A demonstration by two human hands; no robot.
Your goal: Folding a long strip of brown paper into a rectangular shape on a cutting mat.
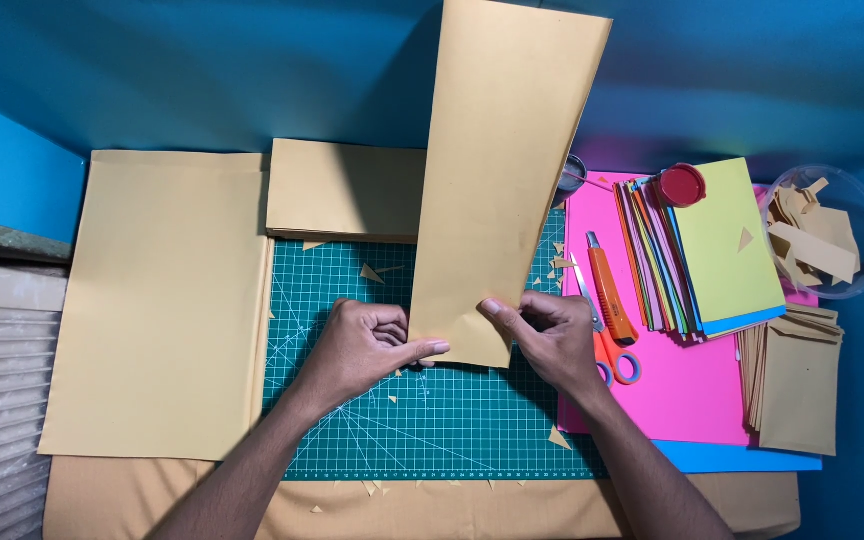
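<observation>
Bare forearms, unadorned left hand (362, 345) and right hand (552, 335).

Tan paper strip (497, 180) top cut off by edge; scissors (607, 345) partly under right hand (552, 335).

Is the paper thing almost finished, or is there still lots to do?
Some is done: tan scraps lie on the green cutting mat, and cut pieces fill the clear bowl. Right now the left hand and right hand pinch the bottom edge of a long tan strip. Probably lots left: a big tan sheet and the coloured paper stack look uncut.
</observation>
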